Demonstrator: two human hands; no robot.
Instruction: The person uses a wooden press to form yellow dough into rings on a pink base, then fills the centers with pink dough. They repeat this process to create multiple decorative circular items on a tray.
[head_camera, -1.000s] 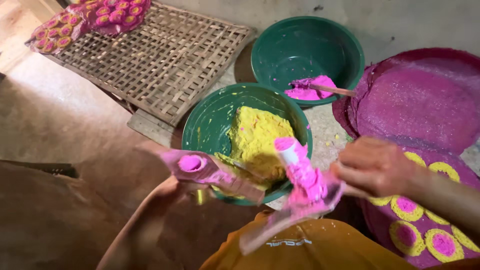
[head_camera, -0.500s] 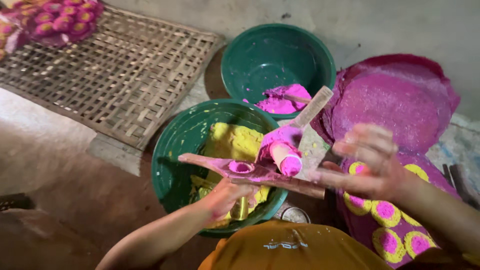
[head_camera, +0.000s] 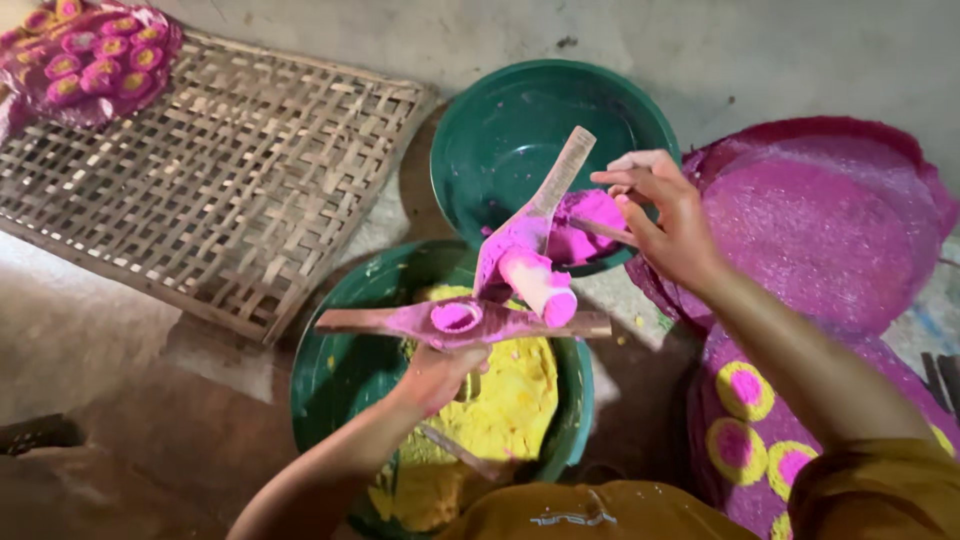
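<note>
The left hand (head_camera: 435, 375) grips the pink wooden press (head_camera: 470, 320) from below, over the yellow dough bowl (head_camera: 330, 370). The right hand (head_camera: 665, 215) is open above the pink dough (head_camera: 590, 215), which looks soft and sticky; the stiff press holds best underneath

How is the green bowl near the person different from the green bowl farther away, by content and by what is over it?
The near green bowl holds a large heap of yellow dough; the far green bowl holds only a small lump of pink dough, so most of its inside is bare. The left hand holds a pink-stained wooden press over the near bowl; the right hand is over the far bowl's edge. Both bowls are round, dark green and stand on the floor.
</note>
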